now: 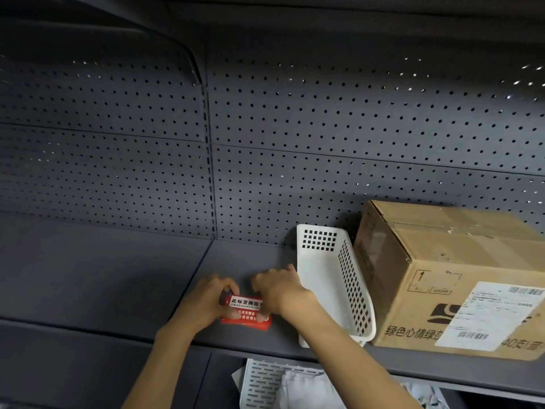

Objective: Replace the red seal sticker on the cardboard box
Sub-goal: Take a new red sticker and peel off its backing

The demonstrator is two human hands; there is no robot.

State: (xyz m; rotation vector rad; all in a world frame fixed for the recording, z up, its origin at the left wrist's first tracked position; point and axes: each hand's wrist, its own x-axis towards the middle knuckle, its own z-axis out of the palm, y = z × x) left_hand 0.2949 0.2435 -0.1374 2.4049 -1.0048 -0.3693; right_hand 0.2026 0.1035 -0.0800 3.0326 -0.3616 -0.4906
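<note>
A stack of red seal stickers (246, 309) with white print lies on the dark grey shelf (118, 276), near its front edge. My left hand (206, 299) grips the stack's left end. My right hand (277, 287) pinches the top sticker at its right end, fingers curled over it. The cardboard box (448, 278) stands at the right of the shelf, taped along its top seam, with a white shipping label on its front. No red sticker shows on the box.
A white perforated plastic basket (333, 278) stands between my hands and the box, touching the box. The grey pegboard back wall (324, 143) rises behind. Another white slotted basket (265, 382) with white packets sits on the shelf below.
</note>
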